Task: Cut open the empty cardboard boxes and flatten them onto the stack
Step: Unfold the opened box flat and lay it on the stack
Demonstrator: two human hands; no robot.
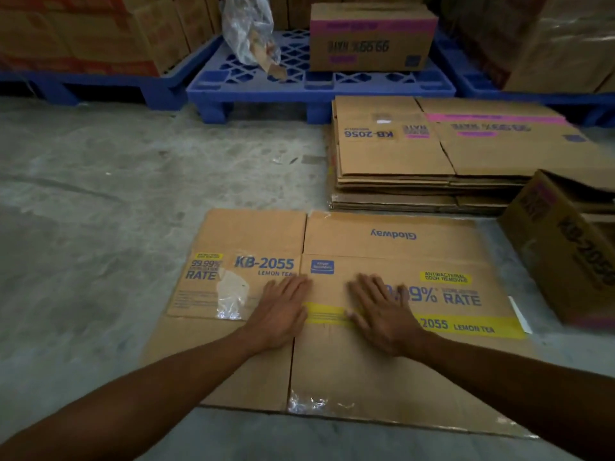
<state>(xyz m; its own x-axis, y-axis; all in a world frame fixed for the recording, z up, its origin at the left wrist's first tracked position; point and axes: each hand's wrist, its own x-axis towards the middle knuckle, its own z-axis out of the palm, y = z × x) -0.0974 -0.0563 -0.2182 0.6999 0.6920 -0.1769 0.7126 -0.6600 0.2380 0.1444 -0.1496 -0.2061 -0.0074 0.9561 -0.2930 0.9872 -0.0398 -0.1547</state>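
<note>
On the concrete floor point(100, 201), at about 6 o'clock in the view, lies a flattened box point(382, 361) printed "KB-2055 Lemon Tea", spread flat with its flaps out and strips of clear tape shining along its near edge. Both hands press down on its middle: the left hand point(283, 311) lies palm down with fingers spread just left of the centre crease, and the right hand point(382, 314) lies palm down with fingers spread across the yellow band, the two close together but apart, neither one gripping anything. At 1 o'clock, just beyond the far edge of that box, sits the stack point(432, 154) of flattened boxes, the top sheet marked "KB-2056". At 3 o'clock an unflattened box point(565, 254) stands tilted near the stack's near corner. At 12 o'clock a blue pallet point(299, 84) carries a closed box point(372, 38) with a pink band and a crumpled plastic bag point(249, 31).
</note>
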